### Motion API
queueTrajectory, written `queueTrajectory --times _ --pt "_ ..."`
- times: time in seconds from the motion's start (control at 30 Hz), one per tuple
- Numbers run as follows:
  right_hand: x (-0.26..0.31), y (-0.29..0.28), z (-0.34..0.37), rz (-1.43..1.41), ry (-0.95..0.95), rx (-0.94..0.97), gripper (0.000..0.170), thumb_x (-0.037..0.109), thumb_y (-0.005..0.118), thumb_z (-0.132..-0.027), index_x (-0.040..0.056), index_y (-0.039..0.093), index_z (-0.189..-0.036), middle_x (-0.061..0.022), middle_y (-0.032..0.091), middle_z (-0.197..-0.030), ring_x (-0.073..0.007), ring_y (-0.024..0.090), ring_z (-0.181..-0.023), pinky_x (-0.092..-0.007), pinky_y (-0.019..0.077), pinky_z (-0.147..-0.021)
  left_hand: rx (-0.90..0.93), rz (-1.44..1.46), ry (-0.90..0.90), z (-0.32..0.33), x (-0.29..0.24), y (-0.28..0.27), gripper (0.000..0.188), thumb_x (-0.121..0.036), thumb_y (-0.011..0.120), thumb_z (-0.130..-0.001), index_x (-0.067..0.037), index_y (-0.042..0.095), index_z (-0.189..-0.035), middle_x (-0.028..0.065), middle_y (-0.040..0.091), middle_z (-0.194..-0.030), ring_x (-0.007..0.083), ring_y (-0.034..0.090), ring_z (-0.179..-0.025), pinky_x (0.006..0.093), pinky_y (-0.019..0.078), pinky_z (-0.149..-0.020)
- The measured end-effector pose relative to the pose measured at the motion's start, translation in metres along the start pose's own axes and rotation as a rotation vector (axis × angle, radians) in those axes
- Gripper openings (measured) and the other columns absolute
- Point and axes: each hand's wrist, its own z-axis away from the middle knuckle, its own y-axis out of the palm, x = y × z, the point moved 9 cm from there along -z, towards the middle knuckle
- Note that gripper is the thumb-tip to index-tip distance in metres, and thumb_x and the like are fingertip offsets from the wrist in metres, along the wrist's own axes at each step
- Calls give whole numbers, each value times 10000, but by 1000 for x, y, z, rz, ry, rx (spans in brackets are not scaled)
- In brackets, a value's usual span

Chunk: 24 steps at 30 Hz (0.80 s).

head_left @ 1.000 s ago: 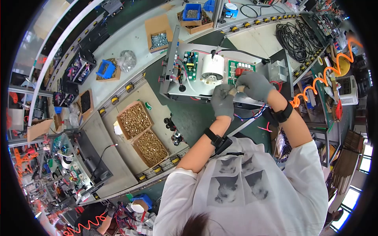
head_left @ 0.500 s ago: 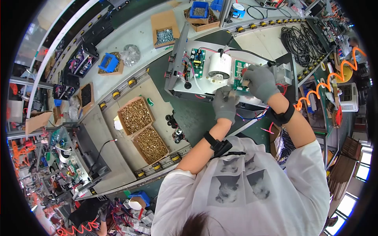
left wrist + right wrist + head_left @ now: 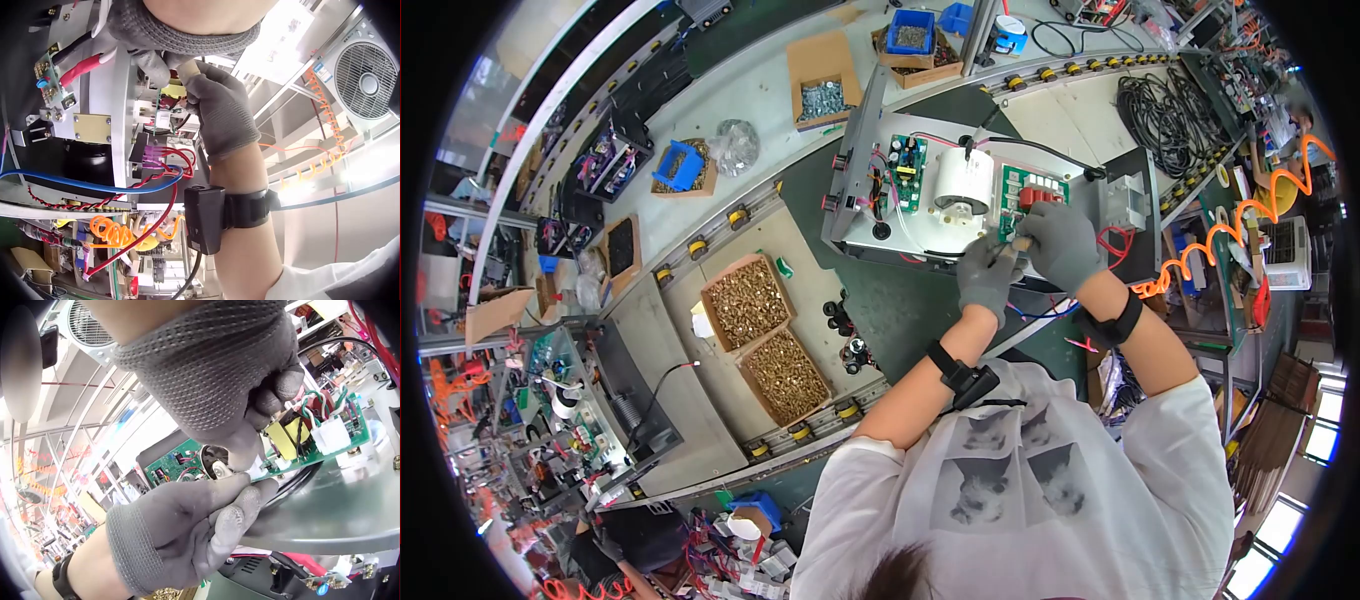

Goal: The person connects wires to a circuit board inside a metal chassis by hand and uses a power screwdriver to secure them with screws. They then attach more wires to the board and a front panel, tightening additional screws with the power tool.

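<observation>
Both gloved hands meet at the near edge of a green circuit board (image 3: 1055, 188) in an open metal chassis (image 3: 880, 232). In the head view the left hand (image 3: 986, 276) lies left of the right hand (image 3: 1062, 246). The right wrist view shows a small white connector (image 3: 255, 469) at the board (image 3: 357, 436) edge, pinched by the curled right hand (image 3: 219, 378) above and the bent fingers of the left hand (image 3: 181, 528) below. Its far side is hidden. A white cylinder (image 3: 963, 180) stands beside the board.
Two boxes of brass-coloured parts (image 3: 747, 302) (image 3: 785, 378) lie left of the hands. Coiled black cable (image 3: 1168, 120) sits at upper right. Red and blue wires (image 3: 94, 181) hang from the chassis, and an orange air hose (image 3: 1240, 215) runs at the right.
My left hand has moved right along the chassis edge. My right hand has dropped back from the red part on the board, and the two hands' fingertips meet again.
</observation>
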Motion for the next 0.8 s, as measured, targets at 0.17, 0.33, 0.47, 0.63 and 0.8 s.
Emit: queueTrajectory --times 0.17,0.33,0.47,0.63,0.8 --pt "12 10 2 224 -65 80 146 216 670 -649 129 635 -760 -34 573 -846 -215 573 -832 -357 445 -711 4 203 -7 3 0 -3 285 -82 573 -877 55 531 -1124 92 631 -863 115 585 -613 222 465 -506" --pt "27 2 18 194 -117 -80 267 227 655 -653 77 611 -869 -48 567 -856 -222 569 -801 -365 428 -740 -24 -134 -31 4 -13 -2 199 -54 554 -860 27 569 -1041 60 600 -745 83 540 -556 194 370 -443" --pt "21 11 18 164 -142 -92 192 178 625 -664 71 616 -823 -54 567 -861 -213 564 -783 -371 430 -701 -91 -89 -57 3 -8 -6 90 -70 597 -856 -8 575 -918 35 563 -674 67 497 -516 195 329 -422" --pt "18 16 19 103 -188 -103 147 137 604 -679 39 611 -789 -60 569 -895 -213 553 -770 -376 429 -671 -132 -97 -95 0 1 -11 117 -94 640 -854 -8 584 -909 26 592 -669 66 498 -512 200 361 -449" --pt "19 16 20 115 -191 -120 105 114 591 -703 33 610 -768 -63 559 -901 -216 546 -783 -372 423 -661 -137 -105 21 -2 5 -16 67 -64 619 -864 -25 585 -906 20 596 -744 64 493 -550 198 371 -488"
